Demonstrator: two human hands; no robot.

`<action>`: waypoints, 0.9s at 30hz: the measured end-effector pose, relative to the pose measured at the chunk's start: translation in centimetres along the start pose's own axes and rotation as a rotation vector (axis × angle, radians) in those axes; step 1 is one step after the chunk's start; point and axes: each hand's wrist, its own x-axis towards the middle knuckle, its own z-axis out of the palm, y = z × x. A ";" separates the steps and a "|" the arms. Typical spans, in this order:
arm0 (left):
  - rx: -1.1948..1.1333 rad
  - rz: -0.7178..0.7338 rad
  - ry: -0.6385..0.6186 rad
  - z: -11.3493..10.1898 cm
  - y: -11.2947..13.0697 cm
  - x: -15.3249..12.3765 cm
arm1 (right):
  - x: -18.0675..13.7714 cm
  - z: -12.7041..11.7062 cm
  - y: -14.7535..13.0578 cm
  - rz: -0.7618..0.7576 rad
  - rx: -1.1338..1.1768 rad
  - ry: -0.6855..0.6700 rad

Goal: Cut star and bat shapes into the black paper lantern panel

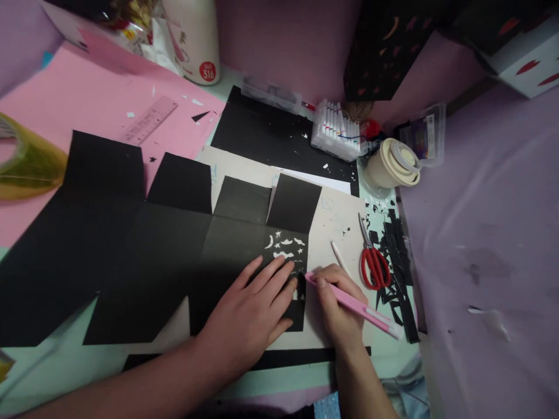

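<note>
A large black card box template [170,233] with folded flaps lies across the work surface. Its right panel carries white cut-out shapes [286,241]: a moon, stars and clouds. Flat on that panel rests my left hand [251,308], fingers spread, hiding part of the shapes. My right hand [343,308] is closed around a slim pink craft knife [358,304], held like a pen. The knife's front end is at the card's right edge, close to my left fingertips; its blade cannot be made out. A white pen-like stick [339,258] lies just beyond my right hand.
Red-handled scissors [374,267] and black paper scraps [397,279] lie at right. Behind stand a lidded cup [391,166], a marker box [336,131] and a white bottle [194,41]. A clear ruler [151,119] and yellow tape roll [32,160] are at left.
</note>
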 end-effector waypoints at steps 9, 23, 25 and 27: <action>0.006 -0.007 -0.013 0.0 0.1 0.0 | -0.6 0.5 0.5 0.091 -0.004 0.073; 0.006 -0.004 0.015 -0.1 0.1 0.0 | -0.5 0.5 0.5 0.093 -0.026 0.041; 0.001 -0.008 0.011 -0.1 0.1 0.1 | -0.5 0.5 0.5 0.107 -0.035 0.043; 0.001 -0.012 0.005 -0.1 0.1 0.0 | -0.5 0.5 0.5 0.121 -0.046 0.046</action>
